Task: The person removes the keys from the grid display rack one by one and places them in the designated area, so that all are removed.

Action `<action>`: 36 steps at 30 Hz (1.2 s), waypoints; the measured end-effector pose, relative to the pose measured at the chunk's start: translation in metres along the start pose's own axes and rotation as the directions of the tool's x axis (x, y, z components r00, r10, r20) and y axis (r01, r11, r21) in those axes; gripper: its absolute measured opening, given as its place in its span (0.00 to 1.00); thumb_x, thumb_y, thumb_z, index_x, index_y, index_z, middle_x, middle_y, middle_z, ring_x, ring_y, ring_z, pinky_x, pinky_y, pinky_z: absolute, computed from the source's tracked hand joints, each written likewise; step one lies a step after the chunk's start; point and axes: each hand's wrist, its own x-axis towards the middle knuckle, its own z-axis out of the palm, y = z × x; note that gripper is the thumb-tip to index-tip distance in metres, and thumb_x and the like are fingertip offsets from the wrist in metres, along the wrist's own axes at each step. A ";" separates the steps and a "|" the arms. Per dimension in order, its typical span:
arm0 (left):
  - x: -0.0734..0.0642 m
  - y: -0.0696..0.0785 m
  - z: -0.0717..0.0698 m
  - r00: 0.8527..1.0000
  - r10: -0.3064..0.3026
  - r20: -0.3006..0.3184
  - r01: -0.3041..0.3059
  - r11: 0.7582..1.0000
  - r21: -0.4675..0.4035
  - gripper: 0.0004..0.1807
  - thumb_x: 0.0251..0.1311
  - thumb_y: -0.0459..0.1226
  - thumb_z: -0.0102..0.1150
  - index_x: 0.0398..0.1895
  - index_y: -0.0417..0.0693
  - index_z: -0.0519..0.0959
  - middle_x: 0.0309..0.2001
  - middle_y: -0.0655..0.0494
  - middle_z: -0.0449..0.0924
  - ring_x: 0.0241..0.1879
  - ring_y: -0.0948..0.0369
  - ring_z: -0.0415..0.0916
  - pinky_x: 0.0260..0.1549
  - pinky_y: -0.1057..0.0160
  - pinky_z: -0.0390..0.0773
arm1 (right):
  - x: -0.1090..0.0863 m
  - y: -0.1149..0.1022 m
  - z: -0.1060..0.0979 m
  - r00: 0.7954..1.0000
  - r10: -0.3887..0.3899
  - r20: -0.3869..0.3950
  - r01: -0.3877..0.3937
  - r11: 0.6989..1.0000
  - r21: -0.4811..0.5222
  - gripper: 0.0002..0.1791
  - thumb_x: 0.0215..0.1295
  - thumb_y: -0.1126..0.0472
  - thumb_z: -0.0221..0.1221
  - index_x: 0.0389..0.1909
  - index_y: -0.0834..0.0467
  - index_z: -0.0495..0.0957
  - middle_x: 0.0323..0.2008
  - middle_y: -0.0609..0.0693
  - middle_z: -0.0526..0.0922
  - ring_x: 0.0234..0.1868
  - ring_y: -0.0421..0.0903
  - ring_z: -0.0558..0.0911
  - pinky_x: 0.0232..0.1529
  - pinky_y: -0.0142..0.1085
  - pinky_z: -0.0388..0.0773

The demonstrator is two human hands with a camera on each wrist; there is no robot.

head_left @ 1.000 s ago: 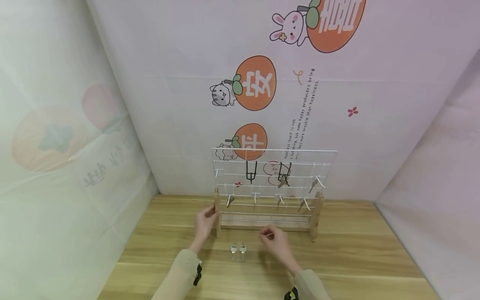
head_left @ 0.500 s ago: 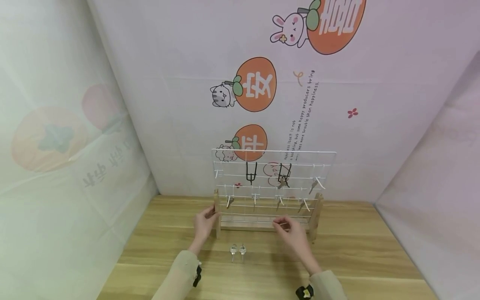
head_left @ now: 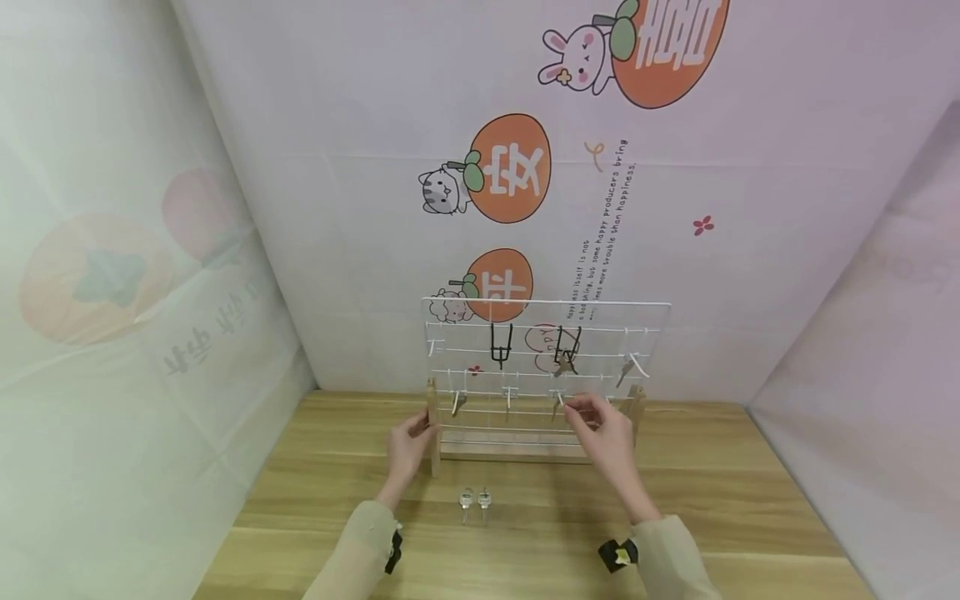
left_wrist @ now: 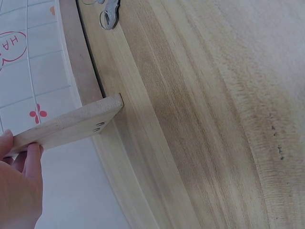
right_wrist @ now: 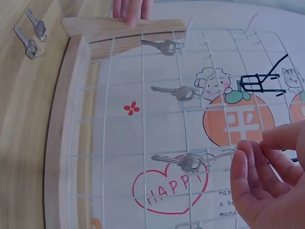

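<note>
My left hand [head_left: 408, 446] pinches the left wooden side post [left_wrist: 78, 121] of a white wire grid rack [head_left: 547, 301]. My right hand [head_left: 606, 429] is raised before the grid's lower hooks. In the right wrist view its thumb and fingertips come together at the outer end of a white hook [right_wrist: 221, 155]; whether they touch it, or hold anything, is unclear. A silver key [right_wrist: 186, 162] hangs by its ring on that hook. Another key [right_wrist: 174, 92] and a third key [right_wrist: 162, 46] hang beyond it. The rightmost lower hook is mostly hidden behind my right hand.
Two silver keys [head_left: 476, 500] lie side by side on the wooden table [head_left: 712, 500] before the rack. Higher on the grid are a bare black hook [head_left: 501, 346], a black hook with a key [head_left: 565, 364], and a right-hand key [head_left: 625, 369]. A printed cloth [head_left: 360, 250] stands behind.
My right hand has risen from near the tabletop, moving right and up to the lower hook row. My left hand stays at the side post. The two table keys have not moved.
</note>
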 end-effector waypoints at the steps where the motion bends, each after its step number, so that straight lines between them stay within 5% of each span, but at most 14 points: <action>1: 0.000 0.000 0.000 1.000 0.001 0.001 -0.001 1.000 0.002 0.21 0.57 0.30 0.68 0.54 0.32 0.79 0.52 0.33 0.82 0.51 0.41 0.84 0.48 0.58 0.88 | 0.002 -0.001 -0.001 1.000 -0.006 -0.010 0.006 1.000 0.010 0.05 0.62 0.67 0.65 0.39 0.61 0.83 0.36 0.58 0.89 0.31 0.27 0.81 0.36 0.18 0.82; 13: 0.000 0.002 -0.001 1.000 0.004 -0.005 -0.004 1.000 0.003 0.20 0.57 0.29 0.68 0.54 0.33 0.79 0.52 0.33 0.82 0.51 0.42 0.84 0.49 0.57 0.87 | 0.025 -0.016 -0.005 0.996 -0.004 -0.084 0.010 0.997 0.074 0.08 0.67 0.68 0.61 0.43 0.69 0.80 0.40 0.66 0.87 0.33 0.33 0.84 0.34 0.13 0.79; 18: 0.000 0.002 0.000 1.000 0.022 -0.012 -0.022 1.000 0.020 0.20 0.56 0.29 0.68 0.53 0.33 0.80 0.52 0.33 0.82 0.50 0.42 0.84 0.48 0.57 0.88 | 0.034 -0.018 -0.005 0.994 0.003 -0.110 0.004 0.998 0.058 0.09 0.67 0.67 0.61 0.45 0.66 0.80 0.42 0.63 0.87 0.35 0.33 0.83 0.36 0.12 0.78; 25: -0.002 0.003 0.000 1.000 0.011 -0.019 -0.010 0.999 0.033 0.20 0.56 0.30 0.68 0.53 0.34 0.80 0.51 0.36 0.83 0.49 0.43 0.85 0.47 0.56 0.88 | 0.042 -0.018 -0.003 0.988 -0.063 -0.138 0.062 0.998 -0.010 0.09 0.64 0.67 0.63 0.44 0.63 0.81 0.42 0.59 0.88 0.39 0.52 0.87 0.36 0.11 0.78; 36: -0.002 0.004 0.000 0.999 0.031 -0.024 -0.030 0.999 0.040 0.19 0.57 0.30 0.67 0.52 0.32 0.80 0.50 0.34 0.83 0.48 0.42 0.85 0.46 0.56 0.89 | 0.050 -0.015 -0.003 0.986 -0.081 -0.148 0.075 0.996 -0.046 0.09 0.65 0.64 0.63 0.44 0.63 0.81 0.41 0.58 0.88 0.38 0.52 0.86 0.36 0.12 0.77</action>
